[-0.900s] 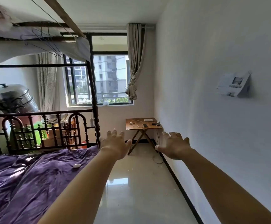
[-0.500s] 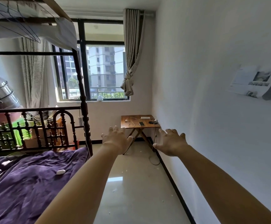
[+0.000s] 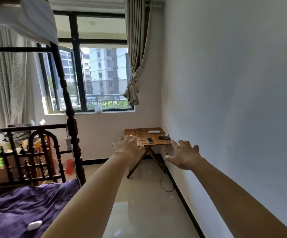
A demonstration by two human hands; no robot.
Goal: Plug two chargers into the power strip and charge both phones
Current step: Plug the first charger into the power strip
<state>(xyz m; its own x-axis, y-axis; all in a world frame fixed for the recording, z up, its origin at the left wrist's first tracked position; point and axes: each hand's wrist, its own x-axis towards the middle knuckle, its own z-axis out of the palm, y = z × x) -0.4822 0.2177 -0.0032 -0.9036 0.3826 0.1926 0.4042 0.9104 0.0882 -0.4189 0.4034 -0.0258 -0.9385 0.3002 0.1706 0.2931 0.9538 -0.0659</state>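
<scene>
Both outstretched hands, left hand [image 3: 128,149] and right hand [image 3: 184,156], have been carried nearer the folding table [image 3: 163,143]; fingers are spread, nothing is held. Ahead, between them, the power strip [image 3: 154,131] lies crosswise, nearer the right.

Your two arms reach forward side by side, your left hand [image 3: 128,149] and right hand [image 3: 184,156] held apart in the air with nothing in them. Ahead of them, in the far right corner, a folding table [image 3: 156,143] stands against the right wall and below the window [image 3: 103,78]. On it, the power strip [image 3: 154,131] lies at the back edge, one phone [image 3: 150,140] near the front, a second phone [image 3: 163,138] to its right by the wall, and cables [image 3: 140,135] to the left. The bed [image 3: 19,208] fills your left side, its footboard [image 3: 27,152] toward the window. A cord [image 3: 165,182] trails on the floor under the table.
</scene>
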